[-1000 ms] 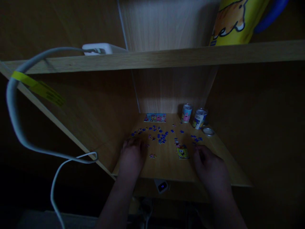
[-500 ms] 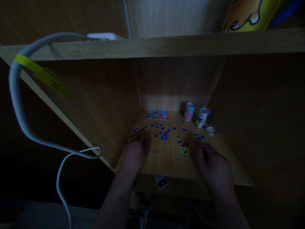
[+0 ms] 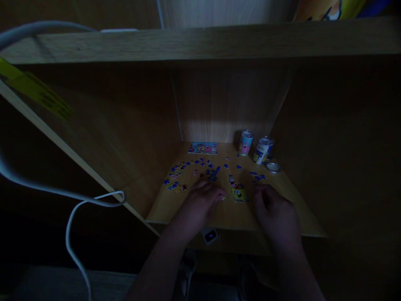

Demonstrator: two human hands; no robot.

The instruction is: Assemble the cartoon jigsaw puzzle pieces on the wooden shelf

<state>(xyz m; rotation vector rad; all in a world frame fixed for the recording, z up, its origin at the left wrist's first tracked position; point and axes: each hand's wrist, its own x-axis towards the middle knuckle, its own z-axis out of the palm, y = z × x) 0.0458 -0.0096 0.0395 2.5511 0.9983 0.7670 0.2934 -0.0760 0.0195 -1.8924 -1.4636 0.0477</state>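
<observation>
Loose blue jigsaw pieces (image 3: 209, 172) lie scattered over a small wooden shelf board (image 3: 282, 221) in dim light. A joined yellow cartoon section (image 3: 239, 194) sits near the middle. My left hand (image 3: 203, 200) rests palm down just left of that section, fingertips pinched on a small piece. My right hand (image 3: 273, 209) lies to the section's right, fingers curled, and I cannot make out anything in them.
A picture card (image 3: 203, 148) leans at the back of the board. Two small printed tins (image 3: 245, 142) (image 3: 263, 150) and a round lid (image 3: 273, 167) stand at the back right. A white cable (image 3: 81, 205) hangs at left. A wooden shelf (image 3: 200, 42) runs overhead.
My left hand has moved right from the left-hand pieces to beside the yellow section. The right hand has hardly moved. The view has tipped downward.
</observation>
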